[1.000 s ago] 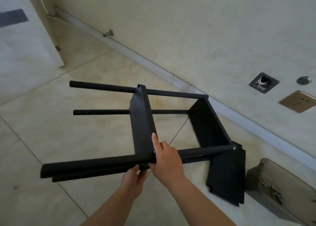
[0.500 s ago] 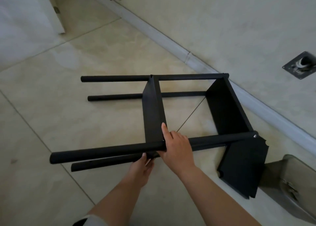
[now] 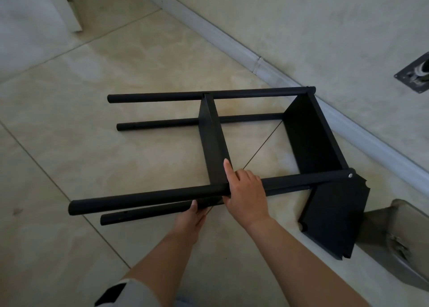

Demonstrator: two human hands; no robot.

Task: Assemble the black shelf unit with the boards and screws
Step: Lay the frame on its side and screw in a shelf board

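Shelf unit (image 3: 216, 144) lowered; right hand (image 3: 246, 190) gripping.

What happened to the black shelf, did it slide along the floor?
No. The shelf unit still has its far corner by the baseboard, and the tile line still runs between its two boards. Only the view shifted.

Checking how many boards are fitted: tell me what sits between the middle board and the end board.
Nothing is fitted between the middle board and end board: only the four poles span it, with bare floor tile behind, per the head view.
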